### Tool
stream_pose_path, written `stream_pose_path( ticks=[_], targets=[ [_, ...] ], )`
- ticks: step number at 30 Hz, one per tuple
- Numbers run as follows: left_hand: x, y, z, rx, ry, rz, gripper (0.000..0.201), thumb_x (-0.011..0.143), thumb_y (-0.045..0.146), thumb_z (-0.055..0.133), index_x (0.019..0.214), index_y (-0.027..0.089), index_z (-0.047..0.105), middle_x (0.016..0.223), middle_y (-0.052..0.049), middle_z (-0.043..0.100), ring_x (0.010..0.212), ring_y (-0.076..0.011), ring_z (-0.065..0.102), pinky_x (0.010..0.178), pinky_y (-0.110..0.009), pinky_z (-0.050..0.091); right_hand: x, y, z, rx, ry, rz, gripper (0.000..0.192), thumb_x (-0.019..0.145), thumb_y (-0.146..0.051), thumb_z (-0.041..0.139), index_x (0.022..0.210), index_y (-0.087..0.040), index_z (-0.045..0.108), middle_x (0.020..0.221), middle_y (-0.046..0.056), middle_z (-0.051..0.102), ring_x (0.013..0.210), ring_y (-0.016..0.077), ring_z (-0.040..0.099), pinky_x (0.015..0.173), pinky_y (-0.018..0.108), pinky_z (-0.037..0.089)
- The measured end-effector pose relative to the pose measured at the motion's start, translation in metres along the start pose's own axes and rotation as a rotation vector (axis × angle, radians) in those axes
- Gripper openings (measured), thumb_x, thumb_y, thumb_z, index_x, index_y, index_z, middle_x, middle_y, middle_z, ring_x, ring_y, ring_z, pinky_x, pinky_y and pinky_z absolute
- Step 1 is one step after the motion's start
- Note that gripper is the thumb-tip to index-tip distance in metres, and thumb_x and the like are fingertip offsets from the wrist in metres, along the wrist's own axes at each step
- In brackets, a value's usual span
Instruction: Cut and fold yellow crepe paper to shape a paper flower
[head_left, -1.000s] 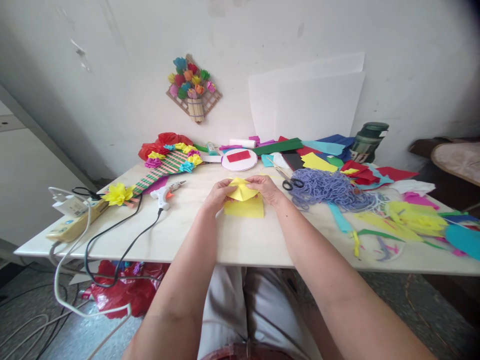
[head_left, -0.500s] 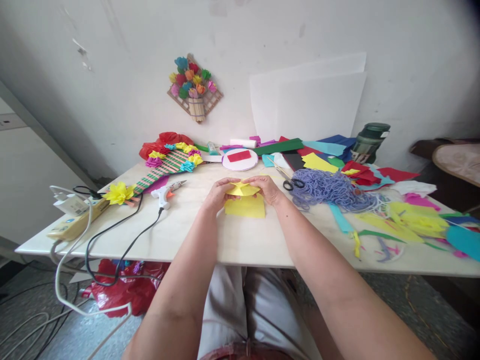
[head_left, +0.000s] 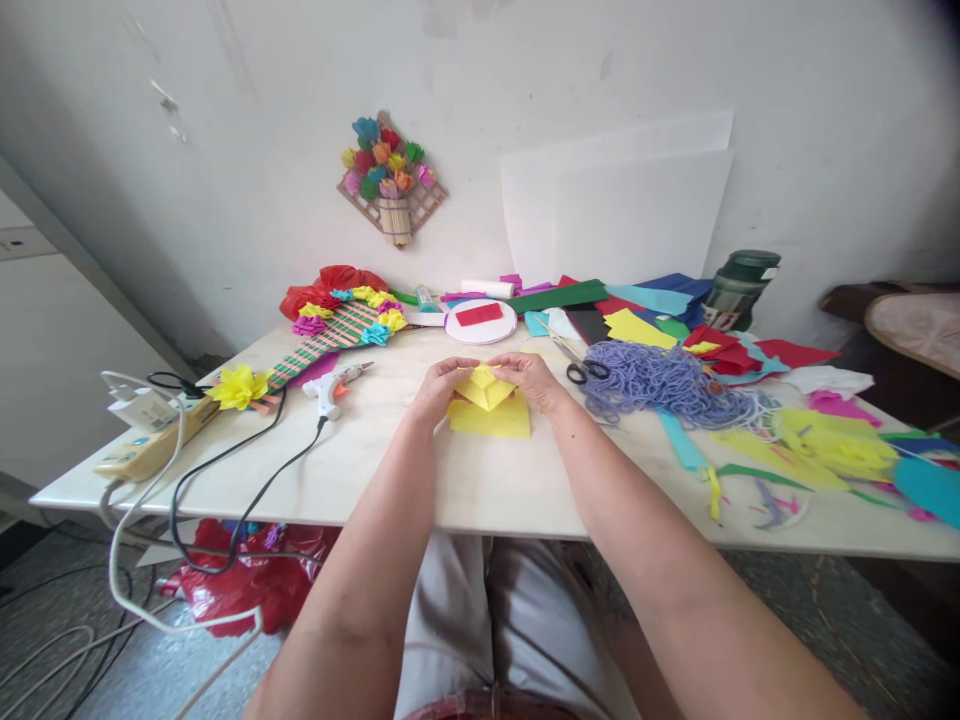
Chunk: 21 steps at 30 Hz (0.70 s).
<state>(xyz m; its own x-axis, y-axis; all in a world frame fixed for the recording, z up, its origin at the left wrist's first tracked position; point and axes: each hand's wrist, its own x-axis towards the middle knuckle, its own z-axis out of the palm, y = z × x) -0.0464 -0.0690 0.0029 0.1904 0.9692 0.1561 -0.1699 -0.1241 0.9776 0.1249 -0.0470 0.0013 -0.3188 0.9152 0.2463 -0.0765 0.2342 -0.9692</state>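
Observation:
Between my two hands is a folded piece of yellow paper (head_left: pixel 487 388), creased and pointing down toward me. My left hand (head_left: pixel 442 388) pinches its left side, and my right hand (head_left: pixel 532 378) pinches the right side, with fingers partly hidden behind the fold. Just under it, a flat yellow paper sheet (head_left: pixel 491 420) lies on the white table (head_left: pixel 510 490). Beyond my hands rests a white oval disc (head_left: pixel 457 330) bearing a red paper rectangle (head_left: pixel 480 315).
A glue gun (head_left: pixel 328 395) with a trailing cord lies left, near a power strip (head_left: pixel 142 445) and a flower-trimmed woven piece (head_left: pixel 322 345). Scissors (head_left: pixel 587 372) and tangled purple yarn (head_left: pixel 660 380) lie right, among coloured paper scraps. A dark green jar (head_left: pixel 742 285) stands behind.
The folded yellow paper has gone from a flatter, wider shape to a diamond whose point hangs lower over the sheet. Both hands stay in nearly the same place.

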Motion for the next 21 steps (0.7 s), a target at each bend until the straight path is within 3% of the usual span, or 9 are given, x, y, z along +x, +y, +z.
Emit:
stream_pose_path(
  ticks=[15, 21],
  targets=[
    [-0.0011, -0.0022, 0.0004, 0.056, -0.030, 0.007, 0.033, 0.067, 0.035, 0.060, 0.091, 0.012, 0.059, 0.071, -0.005, 0.062, 0.059, -0.0137, 0.057, 0.048, -0.022, 0.044, -0.0024, -0.0050, 0.0025, 0.006, 0.003, 0.048, 0.029, 0.058, -0.033, 0.066, 0.081, -0.015, 0.064, 0.065, 0.001, 0.062, 0.052, 0.0100, 0.051, 0.041, 0.019, 0.036],
    [-0.0011, -0.0022, 0.0017, 0.072, -0.012, 0.021, 0.031, 0.064, 0.034, 0.064, 0.086, 0.013, 0.059, 0.070, -0.004, 0.063, 0.060, -0.0135, 0.058, 0.052, -0.022, 0.045, -0.0035, -0.0072, 0.0000, 0.065, -0.022, 0.042, 0.027, 0.065, -0.034, 0.057, 0.081, -0.015, 0.066, 0.062, 0.001, 0.060, 0.050, 0.0099, 0.049, 0.039, 0.019, 0.034]
  ],
)
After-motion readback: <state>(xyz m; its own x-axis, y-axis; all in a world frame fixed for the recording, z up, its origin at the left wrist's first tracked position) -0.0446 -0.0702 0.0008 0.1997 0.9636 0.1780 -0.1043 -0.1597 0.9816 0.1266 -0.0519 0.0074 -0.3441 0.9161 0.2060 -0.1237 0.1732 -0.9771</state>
